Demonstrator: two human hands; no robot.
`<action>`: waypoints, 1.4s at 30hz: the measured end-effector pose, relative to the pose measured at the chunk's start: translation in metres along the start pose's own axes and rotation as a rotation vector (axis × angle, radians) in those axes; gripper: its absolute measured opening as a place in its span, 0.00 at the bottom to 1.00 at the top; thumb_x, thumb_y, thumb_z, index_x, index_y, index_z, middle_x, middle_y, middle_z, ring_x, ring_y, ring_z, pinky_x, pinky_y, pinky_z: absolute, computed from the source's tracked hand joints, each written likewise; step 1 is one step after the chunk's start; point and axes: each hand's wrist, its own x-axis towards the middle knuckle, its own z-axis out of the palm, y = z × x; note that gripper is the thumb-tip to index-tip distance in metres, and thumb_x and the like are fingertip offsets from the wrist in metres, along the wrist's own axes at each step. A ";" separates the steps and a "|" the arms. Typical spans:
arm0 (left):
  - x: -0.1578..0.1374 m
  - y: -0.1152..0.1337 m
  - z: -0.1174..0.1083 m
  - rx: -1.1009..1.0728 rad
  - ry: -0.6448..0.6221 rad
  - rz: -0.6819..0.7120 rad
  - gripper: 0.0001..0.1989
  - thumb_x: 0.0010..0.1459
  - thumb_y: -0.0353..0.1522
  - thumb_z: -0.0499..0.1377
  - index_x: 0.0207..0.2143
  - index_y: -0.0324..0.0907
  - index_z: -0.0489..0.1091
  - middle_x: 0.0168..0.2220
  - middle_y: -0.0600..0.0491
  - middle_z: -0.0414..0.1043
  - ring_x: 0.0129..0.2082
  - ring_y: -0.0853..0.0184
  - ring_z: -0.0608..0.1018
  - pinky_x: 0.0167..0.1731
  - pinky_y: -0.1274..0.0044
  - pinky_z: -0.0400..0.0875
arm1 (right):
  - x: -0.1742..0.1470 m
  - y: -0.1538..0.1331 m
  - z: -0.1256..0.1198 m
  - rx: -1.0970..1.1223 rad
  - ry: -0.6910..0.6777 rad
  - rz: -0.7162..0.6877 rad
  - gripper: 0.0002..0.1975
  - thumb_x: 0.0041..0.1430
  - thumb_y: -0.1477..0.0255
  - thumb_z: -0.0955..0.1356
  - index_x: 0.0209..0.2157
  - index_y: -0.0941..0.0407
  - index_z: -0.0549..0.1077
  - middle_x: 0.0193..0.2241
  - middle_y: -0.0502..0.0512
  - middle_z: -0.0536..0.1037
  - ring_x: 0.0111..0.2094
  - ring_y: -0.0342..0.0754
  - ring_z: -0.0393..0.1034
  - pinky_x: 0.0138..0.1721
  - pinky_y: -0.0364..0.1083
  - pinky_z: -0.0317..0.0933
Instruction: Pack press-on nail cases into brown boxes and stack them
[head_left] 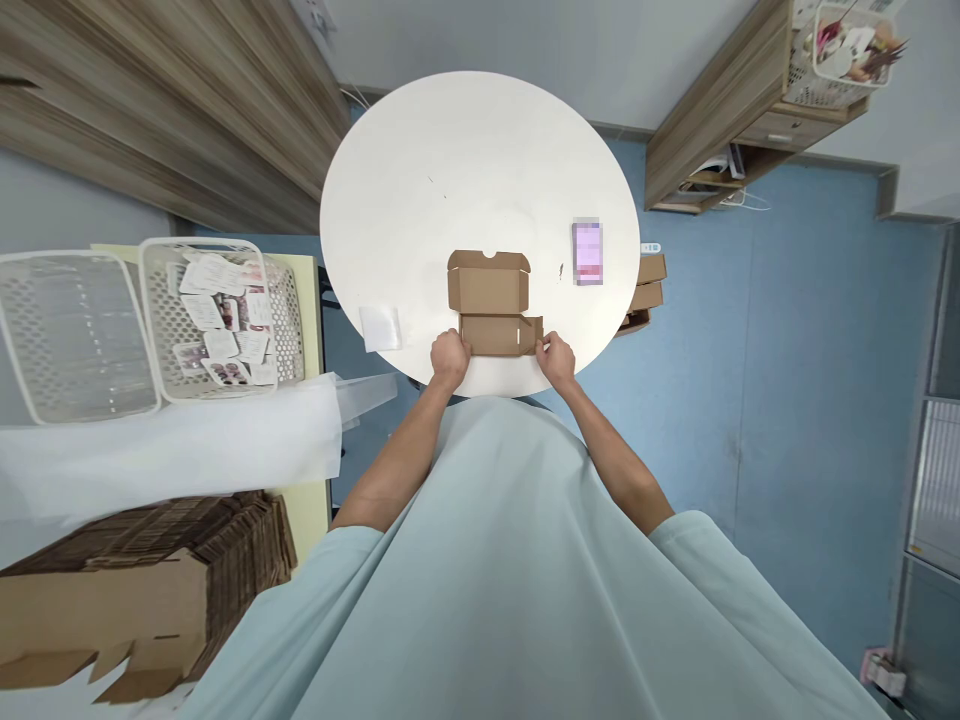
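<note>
A brown cardboard box (491,290), partly folded, lies on the white round table (480,150) near its front edge. Its lid panel spreads flat toward the far side, with a half-round notch in the edge. My left hand (450,358) is closed on the box's left end. At the right end, my right hand (556,360) pinches the side flap, which leans outward. The inside of the box shows bare cardboard. My fingertips are partly hidden at both ends.
Left on the table lies a clear plastic packet (380,328); a phone-like blurred object (587,252) is to the right. Further left stand a white basket of cards (225,320), a white film roll (187,450) and stacked flat cardboard (150,590). Small boxes (648,282) sit beyond the table's right edge.
</note>
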 end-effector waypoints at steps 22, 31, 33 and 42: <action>-0.018 0.002 0.004 0.068 -0.007 -0.027 0.16 0.72 0.29 0.52 0.54 0.36 0.76 0.53 0.33 0.81 0.54 0.44 0.83 0.50 0.61 0.77 | 0.016 -0.050 0.016 -0.172 -0.104 -0.035 0.13 0.77 0.73 0.65 0.38 0.56 0.80 0.39 0.66 0.84 0.42 0.60 0.79 0.43 0.51 0.66; -0.020 -0.002 0.008 -0.002 -0.007 -0.021 0.11 0.71 0.31 0.55 0.50 0.41 0.76 0.51 0.35 0.82 0.53 0.45 0.83 0.48 0.63 0.74 | 0.015 -0.057 0.017 -0.177 -0.081 -0.009 0.10 0.74 0.77 0.65 0.40 0.57 0.79 0.42 0.71 0.84 0.44 0.63 0.79 0.44 0.53 0.67; -0.020 -0.008 0.009 -0.055 -0.016 -0.023 0.09 0.72 0.34 0.57 0.48 0.43 0.76 0.50 0.37 0.83 0.52 0.46 0.83 0.48 0.63 0.74 | 0.014 -0.054 0.016 -0.180 -0.078 -0.014 0.09 0.75 0.74 0.66 0.40 0.56 0.79 0.42 0.70 0.84 0.44 0.63 0.80 0.45 0.53 0.68; 0.018 -0.113 -0.042 -0.303 0.377 -0.181 0.14 0.68 0.39 0.66 0.50 0.44 0.69 0.58 0.38 0.76 0.62 0.50 0.78 0.66 0.61 0.70 | -0.012 -0.038 -0.005 0.010 0.058 0.090 0.18 0.77 0.55 0.68 0.45 0.55 0.80 0.46 0.64 0.87 0.49 0.62 0.82 0.48 0.53 0.70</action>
